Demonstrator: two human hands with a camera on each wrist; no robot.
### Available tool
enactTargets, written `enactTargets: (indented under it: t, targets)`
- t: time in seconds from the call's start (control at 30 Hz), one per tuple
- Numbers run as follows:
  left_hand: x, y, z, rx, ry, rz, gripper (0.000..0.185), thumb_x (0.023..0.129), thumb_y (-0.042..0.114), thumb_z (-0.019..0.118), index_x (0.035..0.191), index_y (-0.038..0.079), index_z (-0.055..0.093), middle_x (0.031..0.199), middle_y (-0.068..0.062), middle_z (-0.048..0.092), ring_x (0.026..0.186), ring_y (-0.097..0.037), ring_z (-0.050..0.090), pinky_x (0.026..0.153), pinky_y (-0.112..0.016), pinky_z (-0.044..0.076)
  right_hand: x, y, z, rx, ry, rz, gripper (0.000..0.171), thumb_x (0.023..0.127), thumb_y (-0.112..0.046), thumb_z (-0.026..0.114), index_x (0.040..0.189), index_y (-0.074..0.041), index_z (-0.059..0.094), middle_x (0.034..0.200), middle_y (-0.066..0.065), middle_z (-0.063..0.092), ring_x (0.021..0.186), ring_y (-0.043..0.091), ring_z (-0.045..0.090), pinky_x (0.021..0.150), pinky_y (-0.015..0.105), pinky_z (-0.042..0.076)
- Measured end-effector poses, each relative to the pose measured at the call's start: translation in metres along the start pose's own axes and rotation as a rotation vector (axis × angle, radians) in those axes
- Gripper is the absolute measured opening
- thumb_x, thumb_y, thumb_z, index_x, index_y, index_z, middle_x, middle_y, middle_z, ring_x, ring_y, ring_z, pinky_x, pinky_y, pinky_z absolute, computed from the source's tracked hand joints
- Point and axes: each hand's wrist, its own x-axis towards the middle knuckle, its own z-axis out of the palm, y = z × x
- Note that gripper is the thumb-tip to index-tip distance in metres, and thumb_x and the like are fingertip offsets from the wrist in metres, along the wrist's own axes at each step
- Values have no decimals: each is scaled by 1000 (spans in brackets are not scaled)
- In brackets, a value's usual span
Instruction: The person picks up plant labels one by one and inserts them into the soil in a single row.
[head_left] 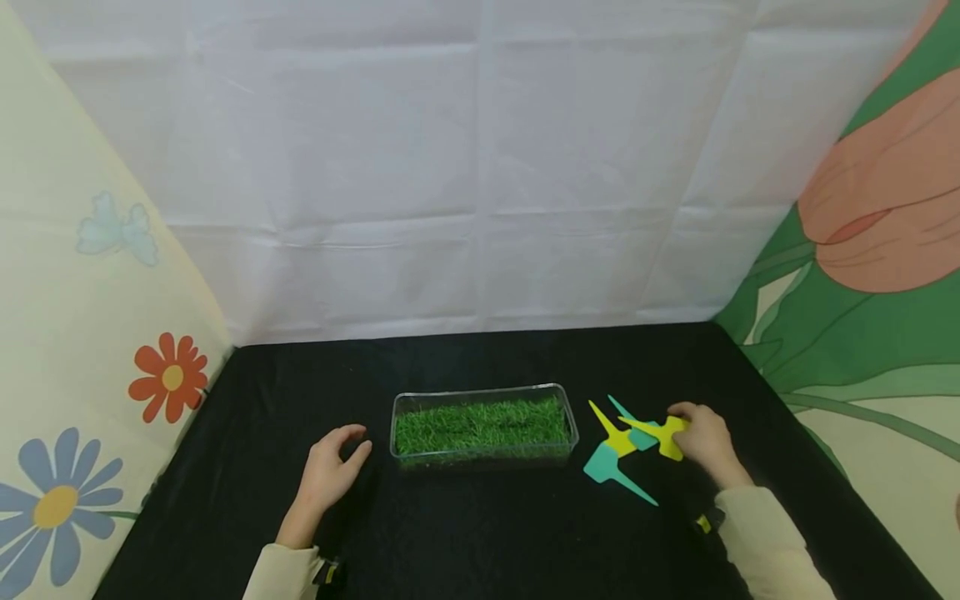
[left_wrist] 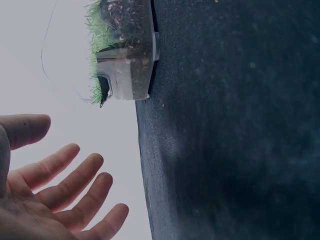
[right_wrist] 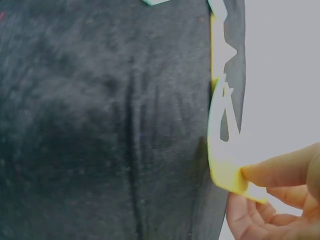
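R hand pinching yellow plant label, grass tray to its left

Right hand point(head_left: 705, 442) pinches the wide end of a yellow plant label point(head_left: 658, 433); label's long axis runs left, point twd the clear tray of grass point(head_left: 483, 427), near but apart. Other yellow & teal labels point(head_left: 611, 468) lie between, on black cloth point(head_left: 487, 533). Left hand point(head_left: 330, 471) relaxed, holds nothing, just left of tray; R hand is the nearer to the labels.

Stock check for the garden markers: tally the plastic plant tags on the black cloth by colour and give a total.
Yellow tags: 2, one lying flat, one pinched by the right hand
Teal tags: 2, one in front, one partly covered
Total: 4
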Motion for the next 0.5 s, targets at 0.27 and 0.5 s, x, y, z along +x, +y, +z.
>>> enactTargets:
  t: [0.27, 0.5]
  targets:
    - [-1, 0, -1, -2, 0, 9, 25, 86, 10, 61, 107, -4, 61, 102, -16, 61, 96, -32, 57, 80, -48, 45, -2, -4, -6, 173, -9, 24, 40, 78, 4, 58, 115, 16, 47, 88, 22, 53, 69, 24, 49, 55, 32, 43]
    - [0, 1, 0, -3, -6, 3, 25, 87, 10, 61, 108, -4, 61, 103, -16, 61, 97, -33, 56, 81, -48, 45, -3, -14, -11, 231, -12, 59, 39, 80, 3, 60, 115, 15, 48, 91, 20, 55, 68, 18, 49, 55, 26, 46]
